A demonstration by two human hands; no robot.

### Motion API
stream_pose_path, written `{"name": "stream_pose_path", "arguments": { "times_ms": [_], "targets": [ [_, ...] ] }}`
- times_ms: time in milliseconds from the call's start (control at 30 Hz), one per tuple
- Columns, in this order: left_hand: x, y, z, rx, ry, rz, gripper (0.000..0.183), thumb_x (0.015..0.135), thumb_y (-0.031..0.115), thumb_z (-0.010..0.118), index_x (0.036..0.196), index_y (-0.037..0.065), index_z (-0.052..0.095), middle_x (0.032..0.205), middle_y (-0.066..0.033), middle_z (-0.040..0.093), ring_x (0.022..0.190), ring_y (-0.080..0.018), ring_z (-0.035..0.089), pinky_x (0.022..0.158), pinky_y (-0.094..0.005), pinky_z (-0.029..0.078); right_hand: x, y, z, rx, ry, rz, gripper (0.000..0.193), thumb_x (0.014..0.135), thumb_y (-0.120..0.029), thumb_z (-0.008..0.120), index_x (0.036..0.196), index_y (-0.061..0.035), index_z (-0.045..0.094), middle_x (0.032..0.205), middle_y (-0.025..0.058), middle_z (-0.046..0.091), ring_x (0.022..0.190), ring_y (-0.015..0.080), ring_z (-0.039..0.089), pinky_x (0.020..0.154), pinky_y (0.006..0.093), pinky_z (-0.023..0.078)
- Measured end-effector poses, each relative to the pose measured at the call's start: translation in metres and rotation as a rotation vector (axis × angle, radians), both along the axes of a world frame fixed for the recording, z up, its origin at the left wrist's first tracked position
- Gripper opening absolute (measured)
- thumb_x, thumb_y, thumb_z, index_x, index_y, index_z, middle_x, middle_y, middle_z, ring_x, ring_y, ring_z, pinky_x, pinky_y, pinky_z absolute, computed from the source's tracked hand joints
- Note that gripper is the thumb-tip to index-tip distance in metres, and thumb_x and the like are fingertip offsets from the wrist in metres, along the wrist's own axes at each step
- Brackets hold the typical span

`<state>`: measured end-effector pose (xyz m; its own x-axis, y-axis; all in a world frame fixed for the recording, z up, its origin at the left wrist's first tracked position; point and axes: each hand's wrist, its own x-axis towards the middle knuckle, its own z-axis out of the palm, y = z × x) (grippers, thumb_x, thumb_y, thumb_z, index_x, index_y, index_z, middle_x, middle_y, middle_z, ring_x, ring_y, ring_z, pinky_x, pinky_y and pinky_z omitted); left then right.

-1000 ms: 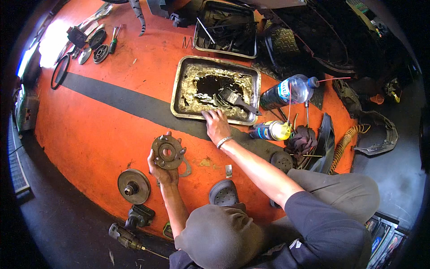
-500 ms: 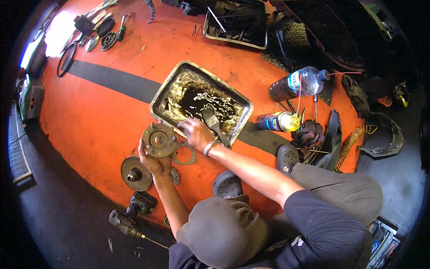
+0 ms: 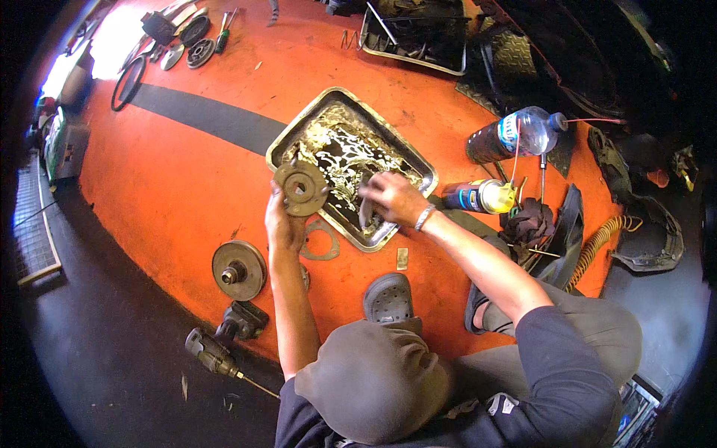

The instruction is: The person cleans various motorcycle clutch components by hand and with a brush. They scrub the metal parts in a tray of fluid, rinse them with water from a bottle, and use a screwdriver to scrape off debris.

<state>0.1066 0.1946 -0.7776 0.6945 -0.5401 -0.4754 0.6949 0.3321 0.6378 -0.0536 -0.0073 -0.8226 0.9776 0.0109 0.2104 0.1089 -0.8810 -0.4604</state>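
Observation:
My left hand (image 3: 282, 228) grips a round metal flange (image 3: 317, 196) with a hole in its middle and studs round its edge. It is held up at the near left side of a metal tray (image 3: 409, 233) with dark, shiny liquid in it. My right hand (image 3: 399, 197) is over the tray's right part, closed round a dark brush (image 3: 367, 201), which is partly covered by the fingers and blurred. A flat gasket (image 3: 322, 246) lies on the floor beside my left wrist, and a metal disc (image 3: 252, 275) with a raised hub lies to its left.
A spray can (image 3: 489, 196) and a large bottle (image 3: 539, 133) of dark liquid stand right of the tray. A cordless power tool (image 3: 216, 355) lies at the near left. Another tray (image 3: 448, 71) of parts sits at the far side. A small metal plate (image 3: 402, 258) lies on the floor.
My right hand has moved right from beside the flange and taken hold of the brush in the tray. The flange has shifted nearer the tray, and the liquid is stirred up.

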Motion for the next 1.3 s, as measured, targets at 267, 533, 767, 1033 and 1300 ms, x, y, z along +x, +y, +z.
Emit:
{"name": "stream_pose_path", "arguments": {
  "times_ms": [267,533,767,1033,1300],
  "targets": [
    [0.0,-0.037,-0.031,0.111,0.079,-0.055,0.054,0.105,0.043,0.035,0.136,0.0,0.045,0.129,-0.0193,0.056,0.114,-0.0312,0.061,0.094,-0.0482,0.055,0.023,-0.001,0.01,0.434,-0.011,-0.87,0.039,0.089,-0.037,0.066,0.077,-0.0005,0.067,0.069,0.0237,0.065,0.065,0.0406,0.065,0.062,0.0472,0.05],
    [-0.021,-0.081,-0.056,0.231,0.031,-0.229,0.058,0.103,0.05,0.035,0.129,0.0,0.052,0.119,-0.0168,0.062,0.101,-0.0286,0.067,0.087,-0.046,0.057,0.028,0.003,-0.008,0.459,-0.262,-0.895,0.032,0.086,-0.032,0.072,0.086,-0.0006,0.067,0.082,0.0182,0.07,0.078,0.0358,0.067,0.07,0.0447,0.052],
    [-0.035,-0.1,-0.065,0.36,0.089,-0.311,0.059,0.103,0.051,0.034,0.125,0.0,0.055,0.115,-0.0167,0.064,0.096,-0.0283,0.068,0.08,-0.0493,0.059,0.02,-0.005,-0.008,0.571,-0.282,-0.881,0.025,0.087,-0.027,0.071,0.089,-0.0021,0.069,0.082,0.0178,0.069,0.078,0.0365,0.067,0.071,0.043,0.052],
    [-0.03,-0.086,-0.065,0.472,0.009,-0.292,0.061,0.103,0.051,0.036,0.126,-0.002,0.054,0.109,-0.0172,0.065,0.091,-0.0274,0.069,0.071,-0.0448,0.062,0.024,0.007,0.011,0.676,-0.339,-0.796,0.017,0.088,-0.018,0.07,0.091,-0.0012,0.068,0.082,0.0127,0.07,0.081,0.0278,0.069,0.073,0.0348,0.054],
    [-0.026,-0.088,-0.068,0.477,-0.077,-0.345,0.056,0.104,0.048,0.033,0.119,0.001,0.059,0.104,-0.0148,0.067,0.085,-0.0251,0.071,0.07,-0.0418,0.062,0.025,0.012,0.02,0.73,-0.415,-0.471,0.012,0.089,-0.014,0.068,0.09,-0.0019,0.067,0.091,0.0118,0.068,0.083,0.0276,0.068,0.073,0.0337,0.053]
  ]
}}
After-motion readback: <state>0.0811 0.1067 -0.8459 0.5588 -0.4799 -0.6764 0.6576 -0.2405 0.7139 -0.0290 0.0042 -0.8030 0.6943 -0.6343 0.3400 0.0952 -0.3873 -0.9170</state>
